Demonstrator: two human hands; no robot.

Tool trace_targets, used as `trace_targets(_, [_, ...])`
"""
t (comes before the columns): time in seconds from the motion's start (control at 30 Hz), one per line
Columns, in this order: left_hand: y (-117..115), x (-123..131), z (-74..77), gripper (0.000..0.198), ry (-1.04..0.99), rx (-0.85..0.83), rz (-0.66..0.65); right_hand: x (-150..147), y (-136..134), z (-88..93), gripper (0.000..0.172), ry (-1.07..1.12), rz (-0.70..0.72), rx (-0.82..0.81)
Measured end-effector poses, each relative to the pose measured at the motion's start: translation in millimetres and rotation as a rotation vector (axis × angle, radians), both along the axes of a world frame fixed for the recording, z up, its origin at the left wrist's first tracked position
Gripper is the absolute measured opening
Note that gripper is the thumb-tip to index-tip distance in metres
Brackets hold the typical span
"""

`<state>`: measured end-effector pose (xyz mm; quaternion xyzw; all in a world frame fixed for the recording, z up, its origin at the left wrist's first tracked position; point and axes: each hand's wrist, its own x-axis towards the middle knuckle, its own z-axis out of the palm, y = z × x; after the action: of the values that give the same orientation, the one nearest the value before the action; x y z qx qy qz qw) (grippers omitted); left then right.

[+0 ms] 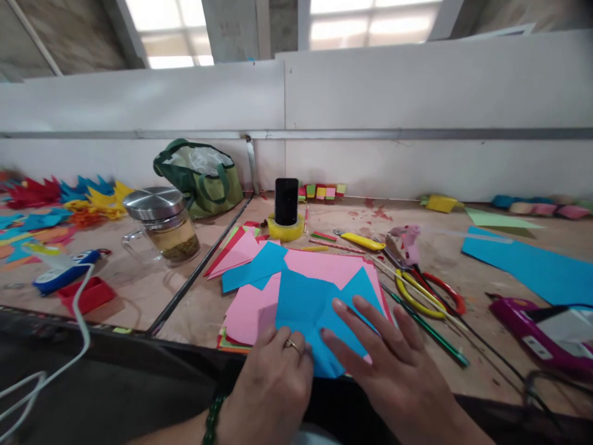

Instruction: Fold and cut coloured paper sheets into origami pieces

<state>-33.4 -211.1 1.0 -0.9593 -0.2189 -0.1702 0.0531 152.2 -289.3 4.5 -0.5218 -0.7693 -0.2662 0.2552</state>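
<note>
A creased sheet of blue paper (pixel 303 300) lies over a stack of pink paper (pixel 254 312) at the table's front edge, its lower corner hanging past it. My left hand (pixel 280 371), with a ring and a green bead bracelet, has its fingers curled closed at the sheet's lower left edge; the exact pinch is hidden. Spread fingers of my right hand (pixel 384 352) rest on the right side of the same sheet. Further blue pieces (pixel 259 269) lie on the stack at its upper left.
Behind the stack a phone (pixel 286 201) stands in a yellow tape roll (pixel 287 230). Right: a yellow cutter (pixel 364 241), scissors (pixel 417 293), a pink glue gun (pixel 407 244), a green pencil (pixel 438 334), a purple device (pixel 528 327). Left: a glass tea mug (pixel 171 232) and a green bag (pixel 208 185).
</note>
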Motion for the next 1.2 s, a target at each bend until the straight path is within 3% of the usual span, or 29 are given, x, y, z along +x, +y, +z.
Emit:
trace_targets(0.07, [2.9,-4.3,2.9,0.015,0.028,-0.14,-0.018,9.3,4.1,-11.1,0.023,0.075,0.006,-0.052])
trace_targets(0.2, [23.8,-18.3,8.2,0.046,0.027,-0.409,-0.122,34.3,3.6,-29.9,0.025,0.159,0.04,-0.184])
trace_targets(0.27, [37.0,-21.9,4.4,0.051,0.02,-0.494,-0.136,41.6,-0.5,-36.8,0.029,0.225,0.022,-0.223])
trace_targets(0.47, [63.4,-11.0,-19.7,0.03,-0.106,-0.628,-0.102,44.6,-9.2,-41.6,0.039,0.418,-0.026,-0.382])
trace_targets(0.57, [71.9,-2.7,-25.6,0.015,-0.148,-0.693,-0.046,44.0,-7.1,-34.0,0.023,0.466,-0.135,-0.5])
trace_targets(0.6, [74.3,-0.1,-26.5,0.019,-0.149,-0.712,-0.022,43.8,-5.6,-31.1,0.017,0.474,-0.183,-0.53])
trace_targets(0.73, [80.2,10.2,-27.5,0.031,-0.15,-0.699,0.086,43.7,2.9,-21.7,0.029,0.505,-0.351,-0.624])
trace_targets(0.83, [80.9,17.6,-25.0,0.029,-0.1,-0.631,0.166,44.7,11.1,-17.6,0.025,0.505,-0.462,-0.714])
trace_targets(0.93, [80.3,23.9,-18.6,0.029,0.005,-0.565,0.208,45.9,19.6,-15.5,0.024,0.48,-0.476,-0.674])
trace_targets(1.03, [78.6,28.1,-11.9,0.03,0.058,-0.506,0.184,46.6,28.1,-14.3,0.045,0.483,-0.475,-0.619])
trace_targets(1.13, [75.0,29.4,-9.8,0.027,0.045,-0.469,0.155,47.4,36.2,-12.5,0.066,0.533,-0.544,-0.68])
trace_targets(1.2, [71.4,28.6,-10.9,0.026,0.045,-0.464,0.15,48.4,40.4,-11.8,0.07,0.594,-0.564,-0.741])
